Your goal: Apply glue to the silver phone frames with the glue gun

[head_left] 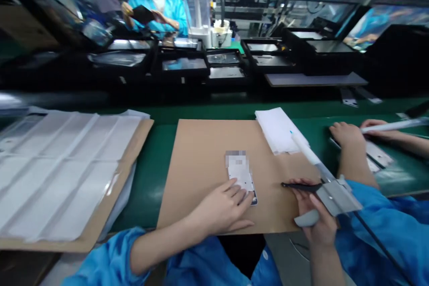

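My left hand (224, 205) lies with its fingers stretched out over the lower part of a flat, pale phone-sized panel (238, 173). The panel rests on a brown board (197, 156), its top end blurred out and its dark lower end partly covered by my fingers. To the right of it, my right hand (317, 219) is closed around an air gun (338, 196) with a grey body, a black lever and a long white nozzle. The nozzle points up and left, over a stack of white sheets (276, 129). A black hose trails from the body to the lower right.
At left, a sheet with pale compartments (67, 165) lies on another brown board. A co-worker's hands (350, 136) are at the right, near flat panels (377, 154) on the green bench (144, 187). Black trays (181, 65) line the back; another person (161, 13) stands beyond.
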The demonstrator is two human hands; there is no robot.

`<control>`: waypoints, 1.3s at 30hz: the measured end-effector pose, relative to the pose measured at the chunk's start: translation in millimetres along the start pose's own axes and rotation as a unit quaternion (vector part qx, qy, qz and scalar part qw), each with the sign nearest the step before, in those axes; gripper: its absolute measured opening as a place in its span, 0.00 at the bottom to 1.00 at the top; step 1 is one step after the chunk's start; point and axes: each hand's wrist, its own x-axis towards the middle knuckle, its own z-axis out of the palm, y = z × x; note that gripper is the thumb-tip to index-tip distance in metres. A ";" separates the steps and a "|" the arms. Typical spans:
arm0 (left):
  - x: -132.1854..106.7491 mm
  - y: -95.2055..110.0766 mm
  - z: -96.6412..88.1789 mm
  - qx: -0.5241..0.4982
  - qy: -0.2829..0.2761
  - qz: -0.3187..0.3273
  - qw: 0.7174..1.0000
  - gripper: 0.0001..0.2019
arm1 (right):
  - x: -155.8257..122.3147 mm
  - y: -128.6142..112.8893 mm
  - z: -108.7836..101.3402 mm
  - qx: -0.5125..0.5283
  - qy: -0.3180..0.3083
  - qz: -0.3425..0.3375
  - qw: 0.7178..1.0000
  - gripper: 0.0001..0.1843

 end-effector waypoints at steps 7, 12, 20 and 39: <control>12.9 -14.0 -11.7 0.036 -0.049 -0.010 0.998 0.35 | 1.5 -1.7 -0.8 0.020 -0.013 -0.003 1.000 0.19; 17.9 -21.8 -4.7 0.050 -0.068 -0.013 0.996 0.33 | 0.9 5.7 -3.6 0.027 0.000 0.003 1.000 0.17; 50.3 -89.3 5.3 0.040 -0.011 -0.199 0.979 0.33 | 1.9 25.7 -8.3 0.003 -0.035 -0.040 0.999 0.22; -61.4 -87.5 -36.8 -0.056 -0.081 -0.288 0.952 0.28 | -12.7 24.9 -21.3 0.013 -0.037 0.009 0.999 0.24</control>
